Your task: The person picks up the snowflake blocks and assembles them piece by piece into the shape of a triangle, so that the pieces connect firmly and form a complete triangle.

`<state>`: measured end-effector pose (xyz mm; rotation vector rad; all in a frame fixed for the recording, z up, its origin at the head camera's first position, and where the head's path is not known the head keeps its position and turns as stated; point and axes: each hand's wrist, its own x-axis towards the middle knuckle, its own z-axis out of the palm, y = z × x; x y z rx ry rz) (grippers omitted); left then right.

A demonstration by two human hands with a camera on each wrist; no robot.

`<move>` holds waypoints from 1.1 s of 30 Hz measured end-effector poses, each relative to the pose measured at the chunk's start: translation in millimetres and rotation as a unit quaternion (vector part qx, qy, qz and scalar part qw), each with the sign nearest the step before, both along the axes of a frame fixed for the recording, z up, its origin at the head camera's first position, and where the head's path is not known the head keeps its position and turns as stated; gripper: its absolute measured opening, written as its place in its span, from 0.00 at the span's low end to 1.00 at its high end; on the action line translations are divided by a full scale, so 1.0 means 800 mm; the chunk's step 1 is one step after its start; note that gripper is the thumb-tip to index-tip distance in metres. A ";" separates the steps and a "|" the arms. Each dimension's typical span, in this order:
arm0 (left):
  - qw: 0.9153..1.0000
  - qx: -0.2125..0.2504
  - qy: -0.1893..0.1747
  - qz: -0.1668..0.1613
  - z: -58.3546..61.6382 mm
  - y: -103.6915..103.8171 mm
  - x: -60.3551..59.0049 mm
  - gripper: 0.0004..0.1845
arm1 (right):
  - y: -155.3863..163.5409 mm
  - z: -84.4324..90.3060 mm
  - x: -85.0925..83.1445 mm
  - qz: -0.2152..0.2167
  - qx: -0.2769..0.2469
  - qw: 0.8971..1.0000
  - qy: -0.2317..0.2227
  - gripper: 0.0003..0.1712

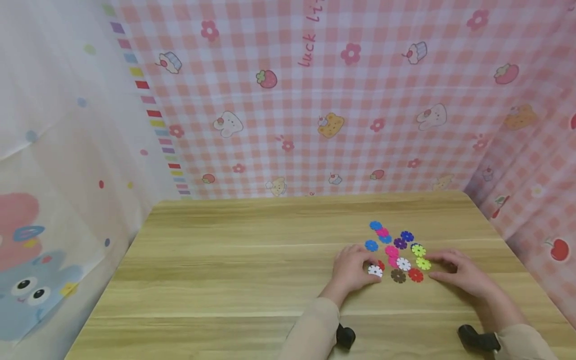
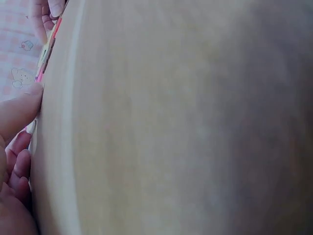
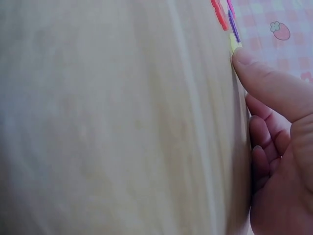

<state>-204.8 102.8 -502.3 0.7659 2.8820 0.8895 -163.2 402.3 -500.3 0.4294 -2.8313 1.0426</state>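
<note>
Your left hand (image 1: 353, 267) rests flat-curled on bench (image 1: 225, 280), fingertips touching white disc (image 1: 375, 271); right hand (image 1: 459, 272) relaxed, thumb by yellow-green disc (image 1: 423, 263). Disc cluster (image 1: 398, 250) sits toward right edge; wide bare room left. Wrist views show only fingers, bench surface.

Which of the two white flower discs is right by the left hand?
The white disc at the cluster's near-left edge, against the left hand fingertips. The other white disc lies mid-cluster, between pink and lime pieces.
</note>
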 end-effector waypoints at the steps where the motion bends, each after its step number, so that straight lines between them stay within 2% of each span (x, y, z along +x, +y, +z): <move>1: 1.000 0.004 -0.002 0.001 0.000 0.000 0.000 0.14 | -0.001 0.001 0.000 -0.004 0.005 1.000 0.002 0.21; 4: 1.000 0.020 -0.004 -0.002 0.000 -0.001 -0.001 0.15 | -0.004 0.003 0.000 -0.011 0.015 1.000 -0.001 0.22; 7: 0.998 0.056 -0.015 -0.005 -0.001 -0.002 -0.002 0.15 | -0.007 0.005 -0.001 -0.021 0.025 0.999 -0.006 0.23; 13: 0.989 0.139 -0.053 -0.009 -0.003 -0.010 -0.003 0.14 | -0.010 0.008 -0.004 -0.027 0.041 0.999 -0.014 0.23; 20: 0.981 0.175 -0.079 -0.007 -0.003 -0.022 -0.002 0.13 | -0.009 0.002 -0.006 -0.018 0.029 0.999 0.005 0.18; 26: 0.971 0.218 -0.101 -0.015 -0.003 -0.036 -0.003 0.12 | -0.006 -0.004 -0.010 0.007 -0.020 0.999 0.028 0.18; 29: 0.968 0.222 -0.117 -0.017 0.001 -0.045 -0.005 0.12 | -0.003 -0.006 -0.011 0.008 -0.053 0.998 0.016 0.17; 33: 0.966 0.221 -0.133 -0.012 0.005 -0.054 -0.008 0.13 | -0.002 -0.006 -0.011 -0.001 -0.070 0.998 0.002 0.16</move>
